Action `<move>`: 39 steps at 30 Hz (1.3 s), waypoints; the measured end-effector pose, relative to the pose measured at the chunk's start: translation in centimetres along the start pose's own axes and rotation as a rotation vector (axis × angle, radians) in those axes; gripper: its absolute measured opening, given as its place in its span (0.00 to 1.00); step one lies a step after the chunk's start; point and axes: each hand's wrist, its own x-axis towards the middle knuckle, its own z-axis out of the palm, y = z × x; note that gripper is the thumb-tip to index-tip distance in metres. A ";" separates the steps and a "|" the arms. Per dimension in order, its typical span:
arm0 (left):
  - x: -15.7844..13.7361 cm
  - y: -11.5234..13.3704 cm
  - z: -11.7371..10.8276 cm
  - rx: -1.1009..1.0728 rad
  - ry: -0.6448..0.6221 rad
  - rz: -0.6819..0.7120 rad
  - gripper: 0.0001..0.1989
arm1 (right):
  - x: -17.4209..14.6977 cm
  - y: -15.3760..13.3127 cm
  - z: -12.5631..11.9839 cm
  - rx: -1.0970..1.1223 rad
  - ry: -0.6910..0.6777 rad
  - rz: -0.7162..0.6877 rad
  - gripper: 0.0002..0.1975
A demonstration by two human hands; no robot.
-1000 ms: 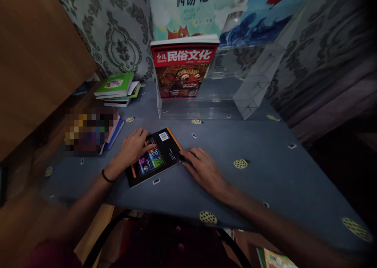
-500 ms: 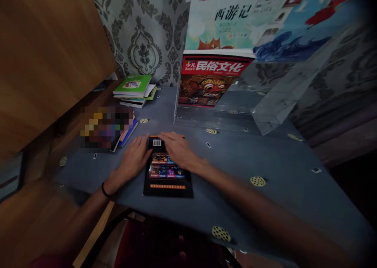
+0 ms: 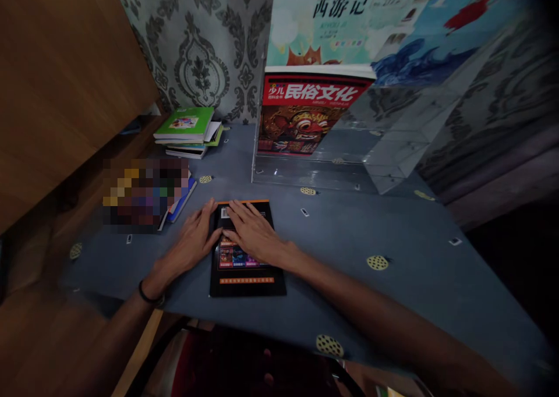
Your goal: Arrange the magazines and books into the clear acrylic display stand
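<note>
Black book (image 3: 247, 269) flat and square on blue tablecloth (image 3: 371, 222), back cover up, under spread left hand (image 3: 192, 243) and right hand (image 3: 253, 231); not yet lifted toward clear rack (image 3: 393, 152).

My two bare arms and hands

I saw no sleeves on either forearm; my left hand (image 3: 192, 243) had a thin black band around its wrist, my right hand (image 3: 253, 234) wore nothing, and dark red clothing showed low in my lap
</note>
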 end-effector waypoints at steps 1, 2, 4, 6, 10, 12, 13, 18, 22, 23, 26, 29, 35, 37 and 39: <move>0.0 0.1 0.0 0.007 -0.001 -0.005 0.34 | -0.3 0.2 -0.1 -0.003 0.003 0.012 0.29; 0.1 0.1 0.0 0.011 0.000 -0.007 0.32 | -0.6 0.5 -0.1 -0.006 0.008 0.023 0.29; 0.1 0.1 0.1 0.018 0.001 -0.006 0.30 | -1.3 1.1 -0.3 -0.009 0.024 0.048 0.28; 0.0 0.0 0.1 0.024 -0.006 -0.004 0.30 | -2.2 1.8 -0.6 -0.007 0.041 0.081 0.28; 0.0 -0.2 -0.4 0.055 -0.035 0.012 0.30 | -3.9 3.6 -1.5 0.052 0.082 0.157 0.26; 0.5 0.0 -0.8 0.083 -0.063 0.041 0.29 | -4.4 4.7 -2.0 0.173 0.130 0.169 0.25; 0.9 0.3 -0.9 0.098 -0.081 0.061 0.28 | -4.5 5.3 -2.2 0.264 0.161 0.174 0.24; 4.6 3.0 -0.1 0.132 -0.229 0.238 0.26 | -4.0 8.1 -2.3 0.794 0.319 0.276 0.27; 7.6 4.6 1.4 0.123 -0.306 0.398 0.27 | -3.7 8.9 -2.1 0.918 0.328 0.307 0.30; 8.0 4.7 1.6 0.127 -0.306 0.413 0.27 | -3.7 8.8 -2.1 0.901 0.327 0.305 0.31; 8.6 4.3 2.1 0.145 -0.288 0.442 0.27 | -3.8 8.6 -2.2 0.809 0.315 0.288 0.31; 8.5 4.0 2.1 0.158 -0.282 0.476 0.26 | -3.9 8.4 -2.4 0.747 0.295 0.267 0.29; 7.5 4.8 1.5 0.146 -0.307 0.542 0.26 | -4.0 8.1 -2.6 0.738 0.292 0.247 0.27; 7.2 5.3 1.3 0.137 -0.310 0.569 0.25 | -4.0 8.0 -2.6 0.732 0.295 0.242 0.27; 6.9 5.7 1.1 0.139 -0.316 0.591 0.25 | -4.0 8.0 -2.6 0.718 0.302 0.243 0.28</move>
